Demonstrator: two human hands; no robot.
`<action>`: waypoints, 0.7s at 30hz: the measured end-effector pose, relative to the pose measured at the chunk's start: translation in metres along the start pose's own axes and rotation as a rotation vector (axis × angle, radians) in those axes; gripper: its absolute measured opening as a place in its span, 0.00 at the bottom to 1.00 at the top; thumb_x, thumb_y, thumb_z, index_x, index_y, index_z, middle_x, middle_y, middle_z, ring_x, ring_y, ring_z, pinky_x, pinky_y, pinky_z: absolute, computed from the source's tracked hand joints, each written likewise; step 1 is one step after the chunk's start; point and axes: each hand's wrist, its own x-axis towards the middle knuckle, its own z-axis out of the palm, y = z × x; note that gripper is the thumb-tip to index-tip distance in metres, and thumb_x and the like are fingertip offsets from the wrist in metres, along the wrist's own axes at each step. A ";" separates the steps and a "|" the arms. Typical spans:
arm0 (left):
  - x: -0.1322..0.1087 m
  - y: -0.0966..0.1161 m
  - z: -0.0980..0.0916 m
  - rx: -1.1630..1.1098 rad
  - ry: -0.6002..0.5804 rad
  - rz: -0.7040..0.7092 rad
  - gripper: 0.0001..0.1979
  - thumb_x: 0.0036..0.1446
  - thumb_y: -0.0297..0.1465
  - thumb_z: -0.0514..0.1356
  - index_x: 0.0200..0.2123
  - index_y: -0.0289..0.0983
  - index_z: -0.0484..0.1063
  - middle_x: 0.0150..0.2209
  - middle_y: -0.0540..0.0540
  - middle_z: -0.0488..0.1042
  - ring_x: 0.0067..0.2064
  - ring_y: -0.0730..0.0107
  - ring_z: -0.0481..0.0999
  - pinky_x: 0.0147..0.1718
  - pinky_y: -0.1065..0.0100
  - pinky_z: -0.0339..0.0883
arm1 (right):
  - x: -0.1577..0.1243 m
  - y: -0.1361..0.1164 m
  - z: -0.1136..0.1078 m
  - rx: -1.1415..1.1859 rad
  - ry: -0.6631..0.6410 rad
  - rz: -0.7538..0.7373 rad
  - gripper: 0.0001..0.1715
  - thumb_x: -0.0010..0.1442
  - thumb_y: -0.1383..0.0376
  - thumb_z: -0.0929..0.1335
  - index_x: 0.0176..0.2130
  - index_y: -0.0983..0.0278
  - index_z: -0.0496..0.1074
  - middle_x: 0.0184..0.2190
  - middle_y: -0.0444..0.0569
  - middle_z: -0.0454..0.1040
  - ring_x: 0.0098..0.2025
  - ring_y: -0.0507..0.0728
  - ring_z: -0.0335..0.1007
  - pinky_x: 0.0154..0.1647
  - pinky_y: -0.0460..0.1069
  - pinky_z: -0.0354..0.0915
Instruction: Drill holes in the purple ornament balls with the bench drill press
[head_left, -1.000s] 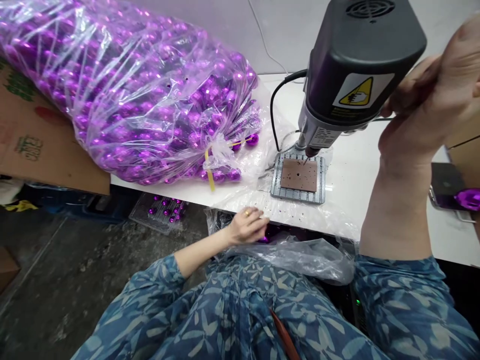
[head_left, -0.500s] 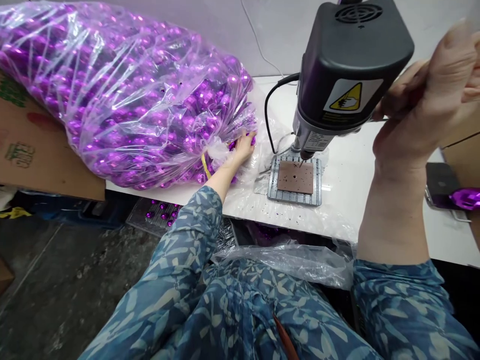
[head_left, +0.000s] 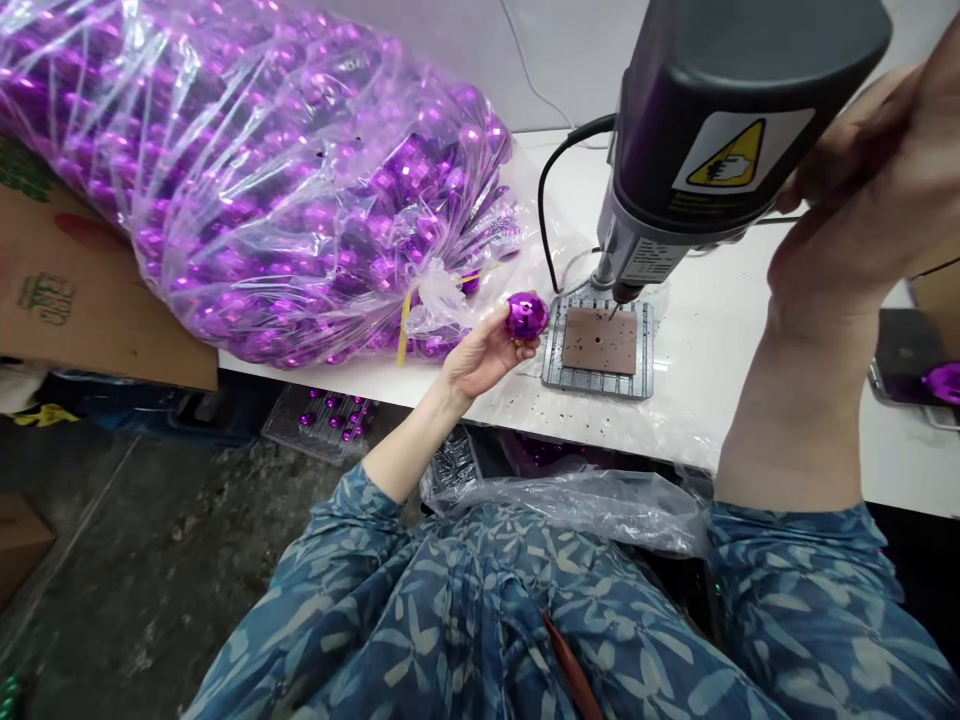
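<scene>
My left hand (head_left: 487,350) pinches a shiny purple faceted ball (head_left: 527,316) between thumb and fingers. The ball is just left of the drill press base (head_left: 553,370), over the table. On that slotted base lies a brown board (head_left: 581,355) with a hole and dark specks. The thin drill bit (head_left: 613,311) points down at the board from the black and grey drill press (head_left: 645,150). My right hand (head_left: 862,190) is raised beside the motor housing, fingers curled; what they grip is hidden behind the hand and wrist.
A big clear bag (head_left: 285,200) of purple balls, tied with a yellow strip (head_left: 403,330), fills the left. A cardboard box (head_left: 97,300) stands under it. A phone (head_left: 906,350) and another purple ball (head_left: 943,382) are at right. Clear plastic (head_left: 600,505) hangs below the table edge.
My left hand has drawn back from the bag's mouth toward the drill base, now with a purple ball in it. My right hand stays raised beside the drill press. The view has shifted slightly.
</scene>
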 end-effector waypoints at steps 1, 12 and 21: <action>-0.001 -0.007 0.001 -0.010 -0.024 -0.025 0.25 0.74 0.39 0.67 0.69 0.39 0.74 0.53 0.37 0.86 0.43 0.66 0.86 0.40 0.68 0.80 | 0.000 0.000 0.000 0.004 -0.023 -0.038 0.44 0.57 0.31 0.73 0.21 0.60 0.53 0.16 0.41 0.54 0.18 0.48 0.55 0.21 0.51 0.51; 0.022 -0.049 0.018 -0.039 -0.010 -0.113 0.30 0.70 0.32 0.67 0.73 0.44 0.71 0.56 0.41 0.85 0.55 0.58 0.87 0.54 0.60 0.82 | -0.006 -0.015 0.012 0.102 -0.047 -0.066 0.48 0.42 0.27 0.69 0.27 0.61 0.47 0.16 0.35 0.47 0.17 0.43 0.51 0.17 0.46 0.46; 0.042 -0.053 0.013 -0.057 0.053 -0.045 0.18 0.72 0.33 0.68 0.62 0.46 0.80 0.57 0.45 0.85 0.65 0.55 0.83 0.62 0.55 0.82 | -0.008 -0.013 0.007 0.138 -0.093 -0.079 0.41 0.50 0.34 0.71 0.27 0.62 0.51 0.17 0.36 0.47 0.17 0.41 0.51 0.17 0.43 0.48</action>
